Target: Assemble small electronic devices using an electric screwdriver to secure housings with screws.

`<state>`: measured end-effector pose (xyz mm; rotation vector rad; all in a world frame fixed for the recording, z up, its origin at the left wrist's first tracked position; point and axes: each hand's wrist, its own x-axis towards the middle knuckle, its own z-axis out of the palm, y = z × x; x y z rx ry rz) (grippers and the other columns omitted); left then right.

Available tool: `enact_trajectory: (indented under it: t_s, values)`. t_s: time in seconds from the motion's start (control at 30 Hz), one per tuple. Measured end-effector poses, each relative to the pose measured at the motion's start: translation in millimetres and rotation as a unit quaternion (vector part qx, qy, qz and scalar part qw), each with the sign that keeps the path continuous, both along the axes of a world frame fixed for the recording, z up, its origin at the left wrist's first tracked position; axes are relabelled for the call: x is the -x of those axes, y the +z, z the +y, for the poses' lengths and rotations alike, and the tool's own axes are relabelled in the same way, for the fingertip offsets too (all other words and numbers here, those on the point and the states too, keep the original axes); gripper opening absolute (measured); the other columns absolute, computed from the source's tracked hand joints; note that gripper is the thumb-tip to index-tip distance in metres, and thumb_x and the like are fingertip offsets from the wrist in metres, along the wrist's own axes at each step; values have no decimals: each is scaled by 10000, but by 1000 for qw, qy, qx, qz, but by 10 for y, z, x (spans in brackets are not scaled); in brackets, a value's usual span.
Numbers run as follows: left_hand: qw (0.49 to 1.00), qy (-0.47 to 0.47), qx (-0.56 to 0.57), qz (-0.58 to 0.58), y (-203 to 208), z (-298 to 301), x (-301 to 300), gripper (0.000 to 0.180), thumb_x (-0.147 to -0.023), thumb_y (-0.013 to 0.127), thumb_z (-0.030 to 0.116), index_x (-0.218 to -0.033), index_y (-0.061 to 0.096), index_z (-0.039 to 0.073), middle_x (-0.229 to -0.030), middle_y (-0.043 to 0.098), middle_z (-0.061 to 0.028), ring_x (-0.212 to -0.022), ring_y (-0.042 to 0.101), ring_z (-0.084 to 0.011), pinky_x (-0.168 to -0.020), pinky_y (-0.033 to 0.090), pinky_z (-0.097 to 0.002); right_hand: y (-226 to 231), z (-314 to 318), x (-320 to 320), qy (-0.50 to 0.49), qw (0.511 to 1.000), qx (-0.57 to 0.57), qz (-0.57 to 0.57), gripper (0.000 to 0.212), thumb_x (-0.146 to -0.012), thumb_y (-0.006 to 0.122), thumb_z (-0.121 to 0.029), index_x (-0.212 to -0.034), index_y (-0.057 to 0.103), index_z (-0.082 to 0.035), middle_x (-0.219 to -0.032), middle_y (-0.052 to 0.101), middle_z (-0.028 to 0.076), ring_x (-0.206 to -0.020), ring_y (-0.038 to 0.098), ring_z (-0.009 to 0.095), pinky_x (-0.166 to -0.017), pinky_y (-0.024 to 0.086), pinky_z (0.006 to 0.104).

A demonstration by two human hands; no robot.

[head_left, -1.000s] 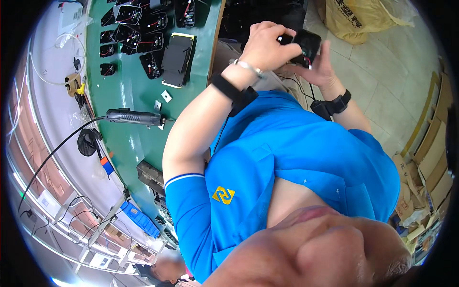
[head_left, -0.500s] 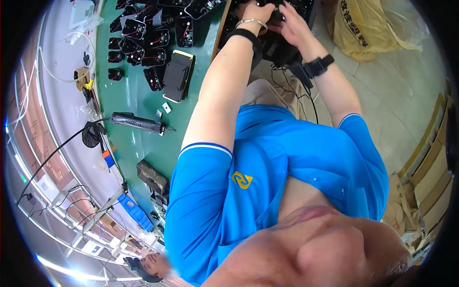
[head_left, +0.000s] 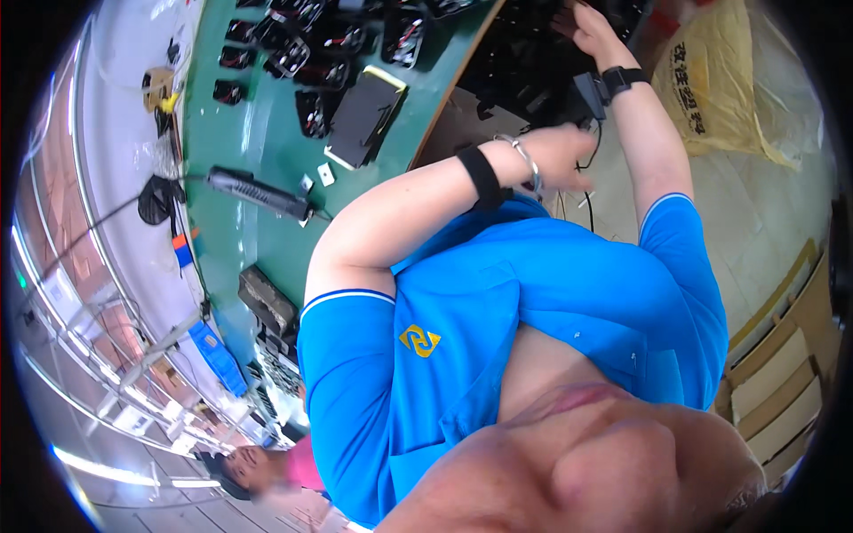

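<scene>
My left hand [head_left: 558, 158], with a silver bangle and a black band at the wrist, is in front of my chest. Motion smears its fingers, and nothing held in it can be made out. Higher up, near the top edge, my right hand [head_left: 590, 31] reaches over dark parts [head_left: 524, 58] beside the table's brown edge. Its fingers look stretched out and apart, with no object visible in them. A black strap with a dark block [head_left: 590, 93] sits at the right wrist. Several black housings [head_left: 324, 71] with red wires stand on the green table [head_left: 267, 155].
On the table lie an electric screwdriver [head_left: 258, 191], a dark flat block with a yellow edge [head_left: 366, 120], small pale squares [head_left: 326, 173] and a dark rough block [head_left: 267, 298]. A yellow bag [head_left: 711, 89] is at the right. Another person [head_left: 302, 464] is at the lower left.
My left hand has left the dark parts and swung down toward my chest. The right hand has moved slightly up and right. The view has shifted, and more of the other person shows.
</scene>
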<state>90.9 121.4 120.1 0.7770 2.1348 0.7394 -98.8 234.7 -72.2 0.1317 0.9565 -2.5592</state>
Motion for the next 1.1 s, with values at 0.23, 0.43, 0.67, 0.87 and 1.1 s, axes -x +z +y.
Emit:
enact_trajectory:
  t_s: [0.23, 0.43, 0.67, 0.87, 1.1]
  values:
    - [995, 80, -39, -55, 679, -767, -434, 519, -696, 612, 329, -1109, 489, 41, -990, 535, -182, -925, 522, -301, -797, 417, -357, 370, 30, -260, 76, 973, -201, 85, 326, -844, 460, -153, -1136, 397, -22, -1077, 483, 110, -980, 484, 243, -848, 404, 354]
    - [967, 233, -106, -5, 929, -1431, -1024, 538, -710, 621, 361, -1118, 485, 37, -1052, 536, -155, -956, 522, -267, -805, 416, -334, 968, -45, -854, 122, 937, -280, 170, 349, -864, 405, -107, -1188, 351, 11, -1141, 454, 140, -1083, 426, 221, -941, 337, 305]
    - [894, 415, -165, 30, 1060, -2005, -1942, 573, -710, 637, 388, -1135, 473, 41, -1083, 520, -159, -984, 513, -248, -829, 412, -316, 2152, -165, -927, 172, 966, -172, 89, 171, -859, 403, -156, -865, 476, -2, -770, 453, 55, -690, 430, 146, -629, 357, 221]
    - [855, 481, -185, 56, 1016, -2275, -2349, 562, -722, 633, 376, -1150, 463, 54, -1090, 514, -151, -968, 516, -245, -819, 416, -314, 3571, -1198, -1962, 403, 670, 119, 612, 148, -812, 455, -144, -737, 504, -25, -674, 431, 53, -586, 402, 143, -506, 326, 253]
    - [821, 529, -199, 85, 922, -2419, -2587, 554, -721, 632, 383, -1134, 476, 49, -1049, 530, -152, -935, 523, -233, -794, 422, -310, 4341, -2188, -2771, 628, 319, 389, 594, 121, -722, 496, -148, -739, 527, -32, -688, 469, 62, -583, 443, 160, -483, 361, 254]
